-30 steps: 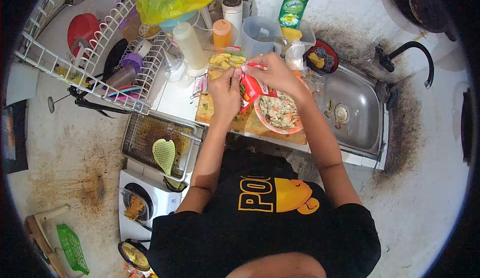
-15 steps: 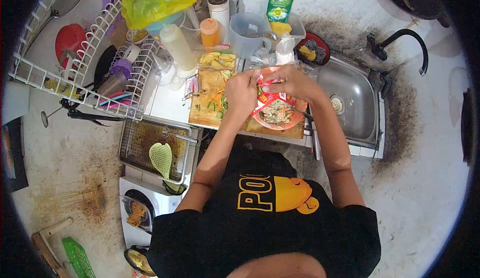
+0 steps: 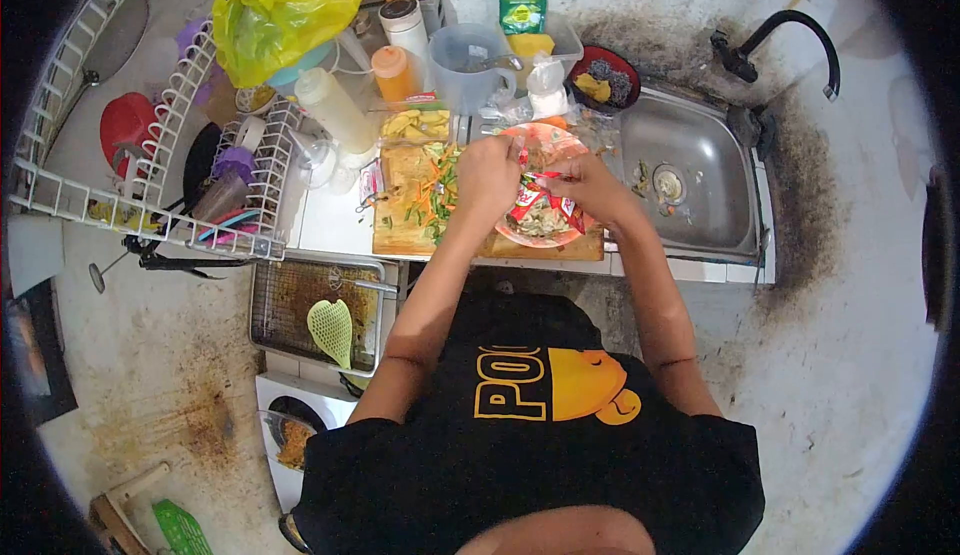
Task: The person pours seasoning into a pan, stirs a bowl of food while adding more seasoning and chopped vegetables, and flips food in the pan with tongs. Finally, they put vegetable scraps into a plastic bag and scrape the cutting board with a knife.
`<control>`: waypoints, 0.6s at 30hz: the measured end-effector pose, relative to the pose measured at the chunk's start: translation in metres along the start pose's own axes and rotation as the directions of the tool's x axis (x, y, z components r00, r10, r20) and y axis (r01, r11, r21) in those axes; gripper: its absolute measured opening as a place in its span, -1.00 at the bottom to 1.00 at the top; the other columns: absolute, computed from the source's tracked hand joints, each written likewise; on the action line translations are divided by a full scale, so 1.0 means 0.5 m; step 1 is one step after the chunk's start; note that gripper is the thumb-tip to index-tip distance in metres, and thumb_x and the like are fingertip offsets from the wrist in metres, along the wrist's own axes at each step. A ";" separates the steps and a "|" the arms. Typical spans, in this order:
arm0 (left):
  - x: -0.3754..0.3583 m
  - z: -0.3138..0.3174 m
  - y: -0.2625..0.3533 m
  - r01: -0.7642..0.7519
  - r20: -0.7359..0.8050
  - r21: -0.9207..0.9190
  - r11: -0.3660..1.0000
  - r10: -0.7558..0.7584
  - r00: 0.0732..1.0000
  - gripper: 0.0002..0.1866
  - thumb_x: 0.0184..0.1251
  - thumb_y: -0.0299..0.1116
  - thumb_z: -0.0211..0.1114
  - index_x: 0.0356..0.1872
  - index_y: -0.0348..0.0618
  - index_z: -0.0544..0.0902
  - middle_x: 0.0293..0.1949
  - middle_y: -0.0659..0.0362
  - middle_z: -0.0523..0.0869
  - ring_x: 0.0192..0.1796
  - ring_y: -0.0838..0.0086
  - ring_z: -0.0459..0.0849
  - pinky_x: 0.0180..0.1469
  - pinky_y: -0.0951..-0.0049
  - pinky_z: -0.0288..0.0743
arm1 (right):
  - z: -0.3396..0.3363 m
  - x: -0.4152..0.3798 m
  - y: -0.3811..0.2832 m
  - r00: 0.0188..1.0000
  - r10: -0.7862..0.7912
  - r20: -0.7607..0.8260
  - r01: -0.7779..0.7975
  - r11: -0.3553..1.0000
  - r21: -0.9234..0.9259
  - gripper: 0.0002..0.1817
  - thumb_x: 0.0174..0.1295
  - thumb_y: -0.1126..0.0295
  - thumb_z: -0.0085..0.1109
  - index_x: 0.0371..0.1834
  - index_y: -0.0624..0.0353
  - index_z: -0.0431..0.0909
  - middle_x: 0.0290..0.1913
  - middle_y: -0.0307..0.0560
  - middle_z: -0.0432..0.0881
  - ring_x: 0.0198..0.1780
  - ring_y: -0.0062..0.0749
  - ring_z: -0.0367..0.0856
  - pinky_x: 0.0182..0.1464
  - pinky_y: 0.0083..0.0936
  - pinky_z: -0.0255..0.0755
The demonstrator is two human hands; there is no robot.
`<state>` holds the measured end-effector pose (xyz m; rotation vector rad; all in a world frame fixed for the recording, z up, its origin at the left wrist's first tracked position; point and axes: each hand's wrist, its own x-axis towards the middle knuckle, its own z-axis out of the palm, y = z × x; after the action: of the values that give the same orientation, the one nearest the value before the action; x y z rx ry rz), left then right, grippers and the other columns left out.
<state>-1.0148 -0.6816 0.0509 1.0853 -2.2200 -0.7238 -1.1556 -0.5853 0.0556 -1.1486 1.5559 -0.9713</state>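
Observation:
A red-and-white seasoning sachet [image 3: 558, 201] is pinched by my right hand [image 3: 594, 193] over the pink-orange bowl [image 3: 552, 139]. My left hand [image 3: 486, 181] is closed at the bowl's left side, with a bit of red packet showing at its fingertips. Shredded pale food with orange bits [image 3: 538, 221] lies in the bowl, partly covered by the sachet. Under the bowl is a wooden cutting board [image 3: 396, 230]. Chopped green and orange vegetables [image 3: 437, 195] are spread on it beside my left hand.
To the right is a metal sink [image 3: 690, 180] with a black faucet [image 3: 790, 30]. Behind the board stand a clear jug [image 3: 466, 73], squeeze bottles [image 3: 335, 110] and a tray of yellow slices [image 3: 416, 126]. A white dish rack [image 3: 262, 170] and a fryer basin [image 3: 290, 305] are at left.
The view has shifted slightly, so the counter sits a little differently. My hands remain over the bowl; the red sachet between them is turned and hangs differently, showing less of its red face.

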 end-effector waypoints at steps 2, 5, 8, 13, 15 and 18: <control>0.004 0.004 0.007 -0.010 0.032 0.013 1.000 0.010 0.999 -0.74 0.21 -0.33 0.13 -0.51 -0.32 0.64 -0.47 -0.19 0.62 -0.33 -0.08 0.61 -0.24 0.03 0.44 | -0.006 -0.006 0.012 0.999 0.035 0.009 -0.034 0.994 -0.100 -0.71 0.12 0.26 0.27 -0.22 0.27 0.65 -0.40 -0.12 0.65 -0.40 -0.60 0.52 -0.35 -0.53 0.34; 0.014 0.019 0.003 -0.084 0.084 0.002 0.996 0.083 0.993 -0.74 0.21 -0.34 0.12 -0.50 -0.33 0.65 -0.45 -0.20 0.62 -0.31 -0.08 0.61 -0.21 0.02 0.43 | -0.003 -0.025 0.024 0.947 -0.308 -0.088 0.188 0.759 -0.624 -0.56 0.11 0.16 0.25 -0.03 0.24 0.56 -0.13 0.11 0.60 -0.15 -0.32 0.58 -0.09 -0.23 0.29; 0.036 0.046 -0.022 -0.110 0.075 -0.088 0.990 0.117 0.990 -0.77 0.14 -0.37 0.13 -0.47 -0.35 0.65 -0.43 -0.23 0.62 -0.29 -0.10 0.61 -0.18 0.03 0.43 | 0.014 -0.068 -0.040 0.970 -0.241 0.007 0.194 0.764 -0.615 -0.41 0.12 0.09 0.20 0.16 0.18 0.38 0.03 0.18 0.51 0.05 -0.07 0.48 0.10 0.06 0.05; 0.076 0.065 -0.038 0.096 0.377 -0.200 0.975 -0.014 0.926 -0.78 -0.02 -0.42 0.10 -0.49 -0.38 0.63 -0.46 -0.29 0.59 -0.29 -0.10 0.61 -0.18 0.09 0.44 | 0.062 -0.063 -0.018 0.768 -0.585 -0.262 0.112 0.524 -0.844 -0.45 0.08 0.24 0.25 0.15 -0.01 0.28 -0.07 -0.06 0.55 -0.05 -0.13 0.51 0.09 -0.09 0.04; 0.080 0.067 -0.040 0.087 0.376 -0.215 0.973 0.000 0.927 -0.78 -0.02 -0.41 0.09 -0.51 -0.37 0.63 -0.52 -0.26 0.59 -0.35 -0.07 0.62 -0.22 0.12 0.45 | 0.052 -0.065 -0.025 0.809 -0.542 -0.227 0.125 0.536 -0.835 -0.49 0.09 0.25 0.24 0.12 0.01 0.32 -0.14 -0.06 0.57 -0.11 -0.14 0.52 0.08 -0.12 0.03; 0.084 0.053 -0.039 0.113 0.428 -0.294 0.949 0.025 0.903 -0.77 0.05 -0.41 0.05 -0.61 -0.35 0.60 -0.70 -0.07 0.53 -0.63 0.21 0.51 -0.52 0.27 0.33 | 0.034 -0.058 -0.040 0.859 -0.489 -0.152 0.163 0.542 -0.824 -0.58 0.11 0.26 0.21 0.05 0.02 0.40 -0.30 -0.09 0.59 -0.21 -0.16 0.55 0.05 -0.08 0.05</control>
<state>-1.0444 -0.7204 0.0295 0.8792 -2.3216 -1.3972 -1.1314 -0.5634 0.0767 -2.0532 2.2467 -0.7435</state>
